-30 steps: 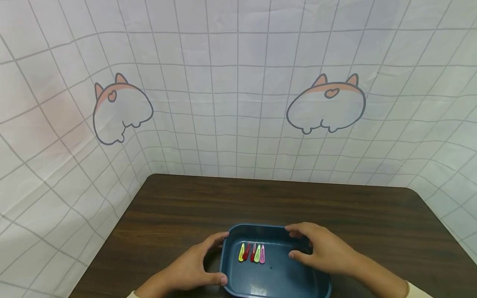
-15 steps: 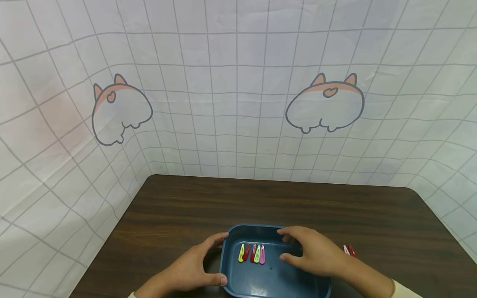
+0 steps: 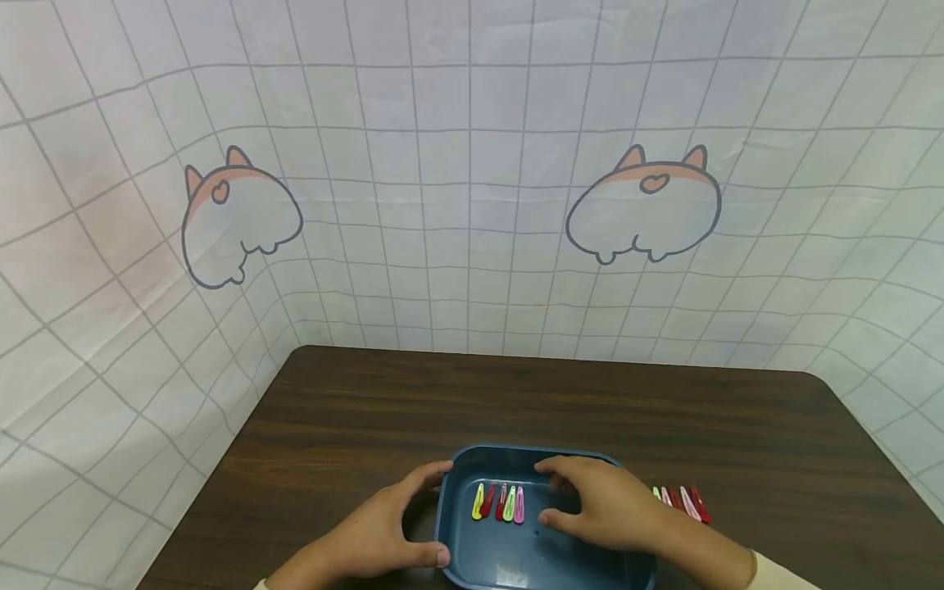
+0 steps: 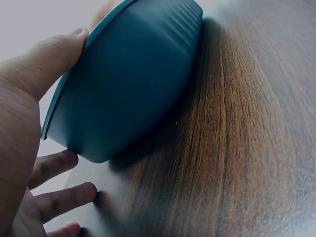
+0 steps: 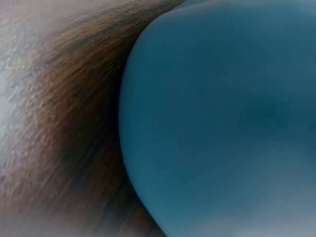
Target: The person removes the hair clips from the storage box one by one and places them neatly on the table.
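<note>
A dark blue rectangular tray [image 3: 516,446] sits at the front of the table. Inside, toward its left, several snap hair clips [image 3: 519,504] lie in an upright row: yellow, red, light green and pink. My left hand [image 3: 376,524] spans the tray's left side, thumb at the rim, forefinger by the far corner. In the left wrist view its thumb [image 4: 61,52] presses the rim of the tray [image 4: 133,79] while the other fingers stay spread. My right hand [image 3: 608,504] hovers over the tray's right half, thumb and forefinger apart, nothing visible between them. The right wrist view shows only tray wall [image 5: 212,113] and table.
More hair clips [image 3: 689,504], green, pink and red, lie in a row on the dark wooden table [image 3: 472,393] right of the tray, partly behind my right forearm. A white gridded curtain [image 3: 457,205] with cartoon animal prints surrounds the table's back and sides.
My right hand has moved left over the tray, toward the clips inside, uncovering the row of clips on the table at the right. The left hand and the tray have stayed put.
</note>
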### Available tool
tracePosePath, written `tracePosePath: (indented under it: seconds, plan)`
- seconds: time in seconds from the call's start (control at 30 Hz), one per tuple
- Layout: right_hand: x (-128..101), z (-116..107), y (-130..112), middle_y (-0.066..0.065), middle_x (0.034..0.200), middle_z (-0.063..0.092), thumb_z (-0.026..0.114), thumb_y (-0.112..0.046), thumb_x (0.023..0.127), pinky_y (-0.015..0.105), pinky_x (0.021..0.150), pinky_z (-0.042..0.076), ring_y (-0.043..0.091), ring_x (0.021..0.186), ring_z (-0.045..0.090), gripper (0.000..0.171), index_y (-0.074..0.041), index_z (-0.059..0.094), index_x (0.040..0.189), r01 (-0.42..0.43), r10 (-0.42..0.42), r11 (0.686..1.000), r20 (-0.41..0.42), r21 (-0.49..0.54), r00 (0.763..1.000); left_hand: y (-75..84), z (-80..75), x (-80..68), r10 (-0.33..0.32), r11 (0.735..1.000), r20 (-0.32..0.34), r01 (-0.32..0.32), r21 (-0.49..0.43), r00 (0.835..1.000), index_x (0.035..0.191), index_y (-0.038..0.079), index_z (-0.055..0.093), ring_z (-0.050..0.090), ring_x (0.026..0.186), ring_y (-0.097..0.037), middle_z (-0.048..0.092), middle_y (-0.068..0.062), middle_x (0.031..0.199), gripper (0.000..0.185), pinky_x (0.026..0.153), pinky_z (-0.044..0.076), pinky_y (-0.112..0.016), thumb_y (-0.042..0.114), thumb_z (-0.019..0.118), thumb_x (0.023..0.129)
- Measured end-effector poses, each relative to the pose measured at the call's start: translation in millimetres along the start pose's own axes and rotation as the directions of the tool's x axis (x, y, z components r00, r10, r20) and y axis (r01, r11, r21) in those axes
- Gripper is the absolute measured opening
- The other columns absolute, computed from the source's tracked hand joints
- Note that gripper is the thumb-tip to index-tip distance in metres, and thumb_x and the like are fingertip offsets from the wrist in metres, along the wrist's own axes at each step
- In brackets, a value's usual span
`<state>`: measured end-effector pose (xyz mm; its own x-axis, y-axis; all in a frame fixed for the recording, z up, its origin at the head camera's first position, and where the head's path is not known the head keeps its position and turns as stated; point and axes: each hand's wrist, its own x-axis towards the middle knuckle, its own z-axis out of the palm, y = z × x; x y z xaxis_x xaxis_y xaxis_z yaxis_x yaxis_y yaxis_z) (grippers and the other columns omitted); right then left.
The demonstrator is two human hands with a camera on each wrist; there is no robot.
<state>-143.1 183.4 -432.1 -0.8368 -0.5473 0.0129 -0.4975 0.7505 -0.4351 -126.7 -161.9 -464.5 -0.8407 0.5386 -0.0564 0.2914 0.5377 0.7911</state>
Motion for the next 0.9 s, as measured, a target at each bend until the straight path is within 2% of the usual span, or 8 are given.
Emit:
tracePosePath:
  seconds: [0.23,0.63,0.9]
  plan:
    - [5.9,6.6,-1.2,-0.021,0.093,0.06,0.073,-0.057,0.089,0.027,0.063,0.046,0.0,0.072,0.051,0.061,-0.018,0.064,0.135,0.021,-0.021,1.0,0.025,-0.005,0.999,0.5,-0.8,-1.5,0.009,1.0,-0.001,-0.009,-0.009,1.0,0.158,0.036,0.03,0.053,0.132,-0.034,0.051,-0.003,0.15,0.091,0.104,0.033,-0.075,0.049,0.083,0.084]
    - [15.0,16.5,-3.7,-0.019,0.075,0.053,0.074,-0.057,0.088,0.026,0.054,0.042,0.002,0.062,0.049,0.06,-0.017,0.065,0.133,0.017,-0.02,0.999,0.074,0.035,0.997,-2.2,0.1,0.9,0.013,1.0,-0.004,-0.013,-0.017,1.0,0.159,0.036,0.029,0.051,0.134,-0.032,0.049,-0.002,0.152,0.093,0.105,0.035,-0.072,0.051,0.082,0.084]
    - [18.5,20.8,-2.3,-0.018,0.07,0.052,0.074,-0.056,0.089,0.026,0.05,0.04,0.003,0.058,0.048,0.058,-0.017,0.065,0.131,0.009,-0.014,0.999,0.089,0.053,0.996,-1.5,0.0,1.4,0.007,1.0,0.002,-0.007,-0.029,1.0,0.159,0.036,0.029,0.05,0.135,-0.034,0.048,-0.003,0.153,0.091,0.105,0.034,-0.072,0.049,0.082,0.085]
